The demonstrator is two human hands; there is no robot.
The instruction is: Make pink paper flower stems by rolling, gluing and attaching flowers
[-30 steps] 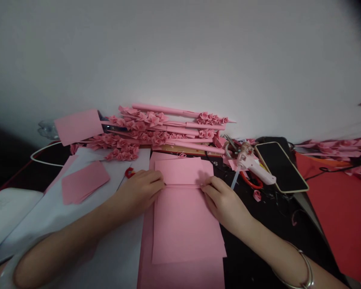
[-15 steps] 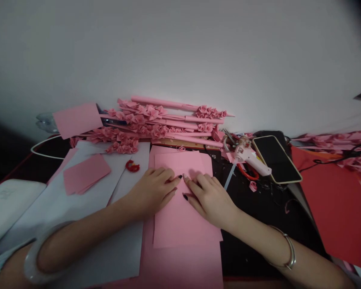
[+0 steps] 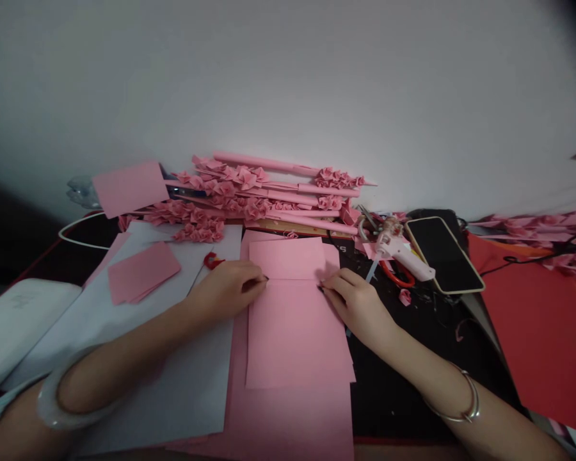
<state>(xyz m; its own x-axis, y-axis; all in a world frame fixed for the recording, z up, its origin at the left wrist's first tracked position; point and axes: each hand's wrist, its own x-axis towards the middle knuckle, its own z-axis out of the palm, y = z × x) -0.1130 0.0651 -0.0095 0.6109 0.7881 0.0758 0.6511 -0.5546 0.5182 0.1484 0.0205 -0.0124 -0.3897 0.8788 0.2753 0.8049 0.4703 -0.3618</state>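
We are pressing both hands on a pink sheet (image 3: pixel 295 336) that is lying in the middle of the table, on top of a larger pink stack (image 3: pixel 288 419), with its far flap (image 3: pixel 288 258) folded over towards us. Our left hand (image 3: pixel 228 289) is sitting at the left end of the crease, fingers bunched close together and the tips pinning the fold down. Our right hand (image 3: pixel 360 306) is doing the same at the right end, fingers drawn narrow on the sheet's edge, so both are holding the sheet flat rather than lifting it. A grey paper (image 3: pixel 173 397) is lying under our left forearm, with small pink cards (image 3: pixel 141 274) resting on its far part and a red scrap (image 3: pixel 214 260) sitting just beyond the left knuckles. Along the far wall, sticks of paper flowers (image 3: pixel 269 195) are piling up. To the right of the sheet a glue gun (image 3: pixel 403 251) is lying near a dark phone (image 3: pixel 444 254), and a red sheet (image 3: pixel 532 320) is covering the far right.
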